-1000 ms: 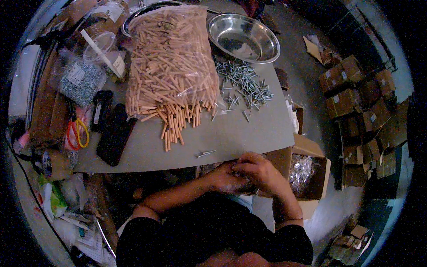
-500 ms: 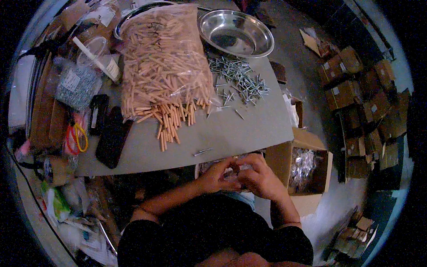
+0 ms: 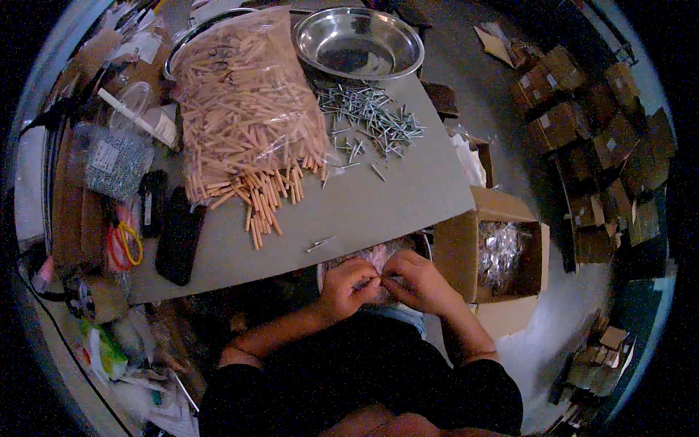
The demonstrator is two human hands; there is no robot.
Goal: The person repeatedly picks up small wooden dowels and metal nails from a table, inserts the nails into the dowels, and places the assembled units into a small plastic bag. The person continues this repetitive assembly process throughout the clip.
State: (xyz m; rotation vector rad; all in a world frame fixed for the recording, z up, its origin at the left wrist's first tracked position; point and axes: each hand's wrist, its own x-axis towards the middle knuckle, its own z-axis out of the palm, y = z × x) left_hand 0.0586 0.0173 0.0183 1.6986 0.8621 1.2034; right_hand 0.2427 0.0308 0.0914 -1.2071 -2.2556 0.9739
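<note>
Just past the table's near edge, over my lap, my left hand and my right hand meet. Both are closed, fingertips pinched together; whatever sits between them is too small and dim to name. Clear, shiny plastic lies behind and beneath the fingers. A couple of metal screws rest on the table close to its near edge, just beyond my left hand. Farther back, a large clear bag of wooden dowels lies with loose dowels spilling from its near end. Beside it spreads a heap of screws.
A steel bowl stands at the back. On the left are a dark phone-like slab, scissors with red and yellow handles and a bag of small metal parts. Right of my hands, an open carton holds clear packets.
My hands have drawn from a loose, parted curl into a close pinch, uncovering more of the plastic behind them. The whole view has shifted slightly; the tabletop things appear undisturbed.
</note>
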